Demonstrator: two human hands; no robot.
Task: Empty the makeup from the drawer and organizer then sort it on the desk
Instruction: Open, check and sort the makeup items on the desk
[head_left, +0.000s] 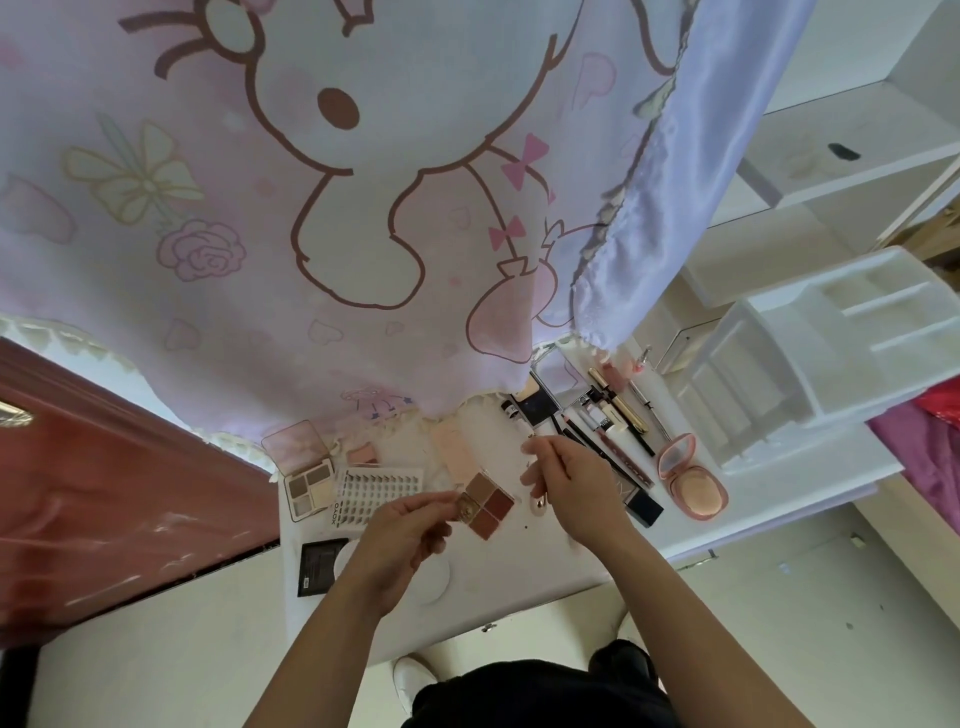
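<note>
Both your hands are held over the desk (519, 566), each gripping one piece of makeup.

Your left hand (410, 530) has its fingertips curled together, pinching the left corner of the four-pan palette (491, 499). The palette is near the middle of the desk. It is roughly square and turned like a diamond, with one corner pointing far and one near, pans facing up. Your right hand (569, 475), just right of it, has its fingers curled round a thin stick (534, 439). Only the stick's far tip shows, pointing far-left. To the right lies a row of pencils and tubes (597, 441), their long axes running far-left to near-right, with an open pink compact (693, 483) beyond them. To the left sit a grey palette (310, 486) and a lash tray (376, 491). The white organizer (831, 353) stands far right.
</note>
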